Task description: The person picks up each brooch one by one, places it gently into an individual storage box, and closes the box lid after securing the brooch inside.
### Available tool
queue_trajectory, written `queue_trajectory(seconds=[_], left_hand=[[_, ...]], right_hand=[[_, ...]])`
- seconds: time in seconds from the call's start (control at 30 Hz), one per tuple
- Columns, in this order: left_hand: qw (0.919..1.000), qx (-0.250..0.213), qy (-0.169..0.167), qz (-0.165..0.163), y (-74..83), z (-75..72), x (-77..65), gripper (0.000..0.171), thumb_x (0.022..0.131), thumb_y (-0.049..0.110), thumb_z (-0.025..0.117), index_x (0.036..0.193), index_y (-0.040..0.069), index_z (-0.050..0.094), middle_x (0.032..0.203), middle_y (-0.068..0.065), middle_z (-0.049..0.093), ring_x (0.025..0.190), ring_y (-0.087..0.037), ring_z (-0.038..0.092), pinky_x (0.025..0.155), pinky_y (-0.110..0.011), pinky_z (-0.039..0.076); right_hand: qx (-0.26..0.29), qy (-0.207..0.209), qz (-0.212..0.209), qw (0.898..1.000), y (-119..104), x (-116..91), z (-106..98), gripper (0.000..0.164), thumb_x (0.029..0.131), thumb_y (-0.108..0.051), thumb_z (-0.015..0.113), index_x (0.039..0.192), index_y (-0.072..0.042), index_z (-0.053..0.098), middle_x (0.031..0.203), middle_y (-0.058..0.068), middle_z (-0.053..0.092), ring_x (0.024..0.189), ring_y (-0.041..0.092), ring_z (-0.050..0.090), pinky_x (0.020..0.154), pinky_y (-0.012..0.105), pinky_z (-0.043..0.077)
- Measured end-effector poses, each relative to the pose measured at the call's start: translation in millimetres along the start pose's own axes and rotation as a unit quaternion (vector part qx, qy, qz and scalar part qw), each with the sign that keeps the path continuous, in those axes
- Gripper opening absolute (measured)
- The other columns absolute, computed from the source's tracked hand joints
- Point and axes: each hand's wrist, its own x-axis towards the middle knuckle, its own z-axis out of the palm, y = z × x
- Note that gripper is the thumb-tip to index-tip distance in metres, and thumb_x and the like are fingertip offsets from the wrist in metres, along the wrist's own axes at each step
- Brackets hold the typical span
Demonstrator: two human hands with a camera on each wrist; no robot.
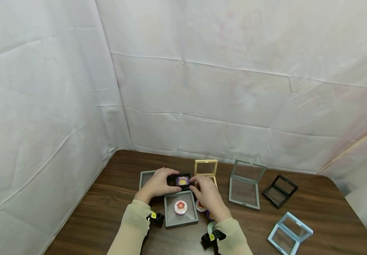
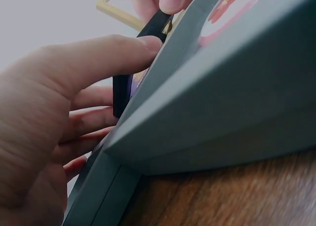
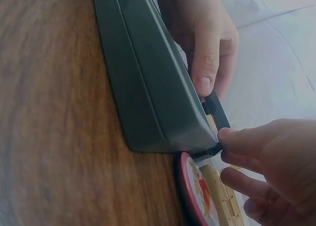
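Observation:
A small black display case (image 1: 183, 187) with a purple badge (image 1: 182, 181) bearing a yellow cartoon figure lies between both hands. My left hand (image 1: 160, 182) holds its left side, thumb in front and fingers behind. On the right side, the thumb and forefinger of my right hand (image 1: 207, 194) pinch the case edge, seen closer in the right wrist view, where the right hand (image 3: 276, 162) grips the black rim (image 3: 217, 112). Just in front stands a grey display case (image 1: 188, 222) with a round red-flower badge (image 1: 180, 207) in it.
Behind my right hand is an open yellow case (image 1: 216, 163). Round badges (image 1: 200, 206) lie under my right wrist. Another grey case (image 1: 145, 177) sits behind my left hand. Rightward stand open grey (image 1: 244, 204), black (image 1: 276, 202) and light blue (image 1: 293, 232) cases.

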Motion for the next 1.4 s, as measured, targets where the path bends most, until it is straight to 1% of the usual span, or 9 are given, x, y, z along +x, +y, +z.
queue_trajectory(seconds=[0.1, 0.17, 0.27, 0.37, 0.57, 0.67, 0.8, 1.13, 1.4], left_hand=[[1.0000, 0.003, 0.000, 0.001, 0.1, 0.1, 0.6, 0.068, 0.087, 0.040, 0.094, 0.142, 0.008, 0.071, 0.140, -0.013, 0.071, 0.137, -0.038, 0.058, 0.123, -0.064, 0.034], [1.0000, 0.005, 0.000, 0.001, 0.0, 0.2, 1.0, 0.068, 0.087, 0.040, 0.094, 0.142, 0.008, 0.071, 0.140, -0.012, 0.071, 0.135, -0.036, 0.060, 0.122, -0.063, 0.035], [1.0000, 0.007, -0.003, 0.000, -0.2, 0.3, 1.4, 0.069, 0.087, 0.039, 0.094, 0.144, 0.008, 0.070, 0.142, -0.012, 0.070, 0.135, -0.035, 0.060, 0.123, -0.062, 0.035], [0.9999, 0.009, -0.007, 0.001, -1.8, 1.1, 1.9, 0.068, 0.088, 0.038, 0.094, 0.144, 0.008, 0.069, 0.143, -0.013, 0.069, 0.137, -0.035, 0.059, 0.124, -0.063, 0.033], [0.9999, 0.000, -0.014, -0.004, -3.4, 1.0, 1.2, 0.065, 0.091, 0.038, 0.090, 0.146, 0.009, 0.068, 0.146, -0.014, 0.067, 0.146, -0.039, 0.054, 0.129, -0.063, 0.024], [0.9999, -0.006, -0.014, -0.003, -3.0, 0.7, 0.7, 0.065, 0.092, 0.037, 0.088, 0.146, 0.008, 0.068, 0.147, -0.016, 0.067, 0.147, -0.041, 0.052, 0.129, -0.065, 0.023], [0.9999, -0.006, -0.013, 0.002, -3.0, 1.0, 0.6, 0.064, 0.092, 0.038, 0.086, 0.146, 0.007, 0.068, 0.146, -0.016, 0.067, 0.147, -0.042, 0.051, 0.128, -0.066, 0.025], [0.9999, -0.001, -0.015, 0.001, -4.0, 2.1, 2.0, 0.063, 0.094, 0.038, 0.084, 0.147, 0.007, 0.068, 0.148, -0.017, 0.066, 0.148, -0.041, 0.051, 0.129, -0.066, 0.024], [0.9998, 0.000, -0.019, -0.002, -4.0, 2.5, 2.1, 0.062, 0.094, 0.037, 0.084, 0.147, 0.008, 0.068, 0.149, -0.017, 0.065, 0.149, -0.041, 0.050, 0.130, -0.064, 0.022]], right_hand=[[0.005, 0.003, 0.004, 1.000, 0.2, 0.7, -0.2, 0.015, 0.101, -0.010, 0.080, 0.115, -0.010, 0.077, 0.102, 0.003, 0.073, 0.091, 0.019, 0.064, 0.080, 0.042, 0.055], [0.008, 0.006, 0.008, 1.000, 1.1, 0.8, -0.2, 0.015, 0.101, -0.009, 0.080, 0.115, -0.008, 0.077, 0.108, 0.006, 0.074, 0.094, 0.021, 0.067, 0.081, 0.042, 0.057], [0.008, 0.008, 0.017, 1.000, 2.4, 0.1, -0.4, 0.016, 0.101, -0.010, 0.080, 0.117, -0.007, 0.078, 0.115, 0.009, 0.072, 0.096, 0.021, 0.069, 0.082, 0.042, 0.060], [0.001, 0.009, 0.018, 1.000, 3.5, -0.2, 0.1, 0.017, 0.101, -0.011, 0.080, 0.118, -0.007, 0.079, 0.113, 0.008, 0.071, 0.094, 0.019, 0.068, 0.081, 0.041, 0.059], [-0.005, 0.004, 0.022, 1.000, 4.9, -0.3, 0.3, 0.019, 0.103, -0.013, 0.079, 0.121, -0.007, 0.079, 0.106, 0.005, 0.069, 0.090, 0.016, 0.064, 0.078, 0.039, 0.057], [-0.009, -0.001, 0.022, 1.000, 5.8, -0.8, 0.4, 0.021, 0.104, -0.015, 0.079, 0.123, -0.007, 0.079, 0.103, 0.004, 0.068, 0.088, 0.015, 0.063, 0.077, 0.038, 0.057], [-0.009, -0.003, 0.018, 1.000, 6.9, -1.5, 0.5, 0.023, 0.104, -0.016, 0.078, 0.124, -0.006, 0.078, 0.102, 0.004, 0.067, 0.087, 0.015, 0.063, 0.076, 0.036, 0.057], [-0.012, -0.004, 0.012, 1.000, 7.1, -1.9, 0.7, 0.024, 0.104, -0.015, 0.078, 0.126, -0.004, 0.078, 0.102, 0.005, 0.067, 0.087, 0.017, 0.063, 0.075, 0.035, 0.056], [-0.008, -0.005, 0.015, 1.000, 5.3, -2.6, -0.9, 0.024, 0.105, -0.015, 0.076, 0.126, -0.004, 0.078, 0.102, 0.005, 0.068, 0.087, 0.017, 0.063, 0.075, 0.036, 0.056]])
